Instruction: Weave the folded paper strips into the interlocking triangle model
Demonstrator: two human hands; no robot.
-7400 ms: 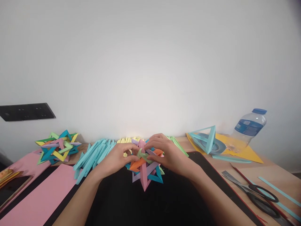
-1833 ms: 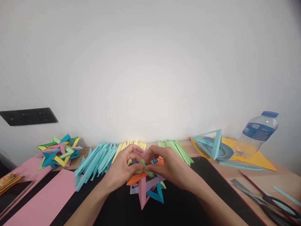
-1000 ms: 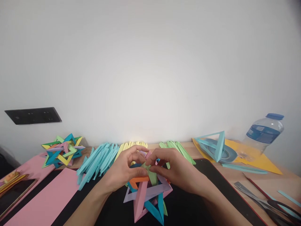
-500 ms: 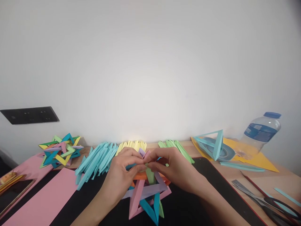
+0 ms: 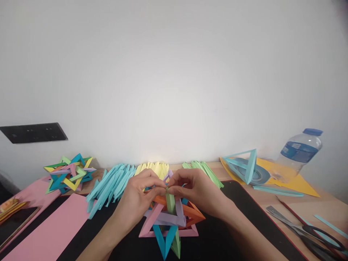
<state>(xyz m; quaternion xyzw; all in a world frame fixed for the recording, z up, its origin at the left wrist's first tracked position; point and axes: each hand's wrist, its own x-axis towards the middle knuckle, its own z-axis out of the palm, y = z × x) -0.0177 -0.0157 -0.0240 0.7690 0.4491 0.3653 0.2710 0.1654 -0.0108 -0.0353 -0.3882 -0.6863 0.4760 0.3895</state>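
Observation:
Over the black mat, an origami star of interlocked lilac, pink, orange, blue and green folded paper strips sits beneath both hands. My left hand is closed, thumb and fingers pinching the upper end of a light green paper strip in the star. From the other side my right hand pinches the same green end, its fingertips almost meeting the left ones. Fingers hide the exact joint. Just behind the hands lie bundles of folded strips: turquoise, pale yellow and light green.
A finished-looking paper star stands at the left, near pink paper and a phone. At right are a blue tape roll under a turquoise paper triangle, a tilted water bottle, a pencil and scissors.
The star has turned between my hands, bringing an orange point out at the right and the green strip more upright. Both hands keep pinching at nearly the same spot.

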